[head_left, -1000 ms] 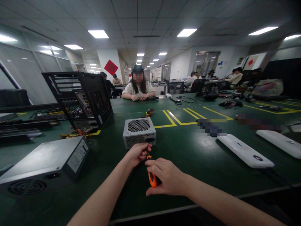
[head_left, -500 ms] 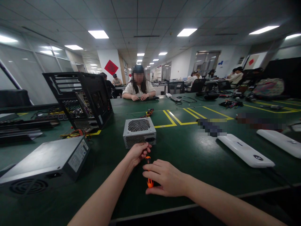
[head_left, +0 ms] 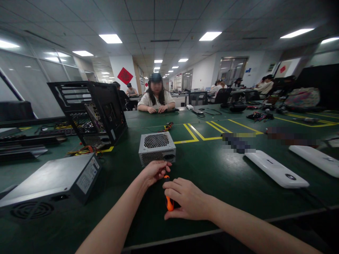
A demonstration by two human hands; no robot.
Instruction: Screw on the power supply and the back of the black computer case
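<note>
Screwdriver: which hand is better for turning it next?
Probably the right hand: it holds the orange screwdriver handle, while the left hand is farther forward, near the grey box.

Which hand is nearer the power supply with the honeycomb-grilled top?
Left: the left hand is just in front of the power supply; the right hand is farther back from it, around the orange-and-black screwdriver.

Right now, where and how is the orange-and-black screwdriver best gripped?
Probably take the screwdriver by its thick handle, from the right, as the right hand does: the handle end points toward the wearer, while the left hand hides the far tip.
</note>
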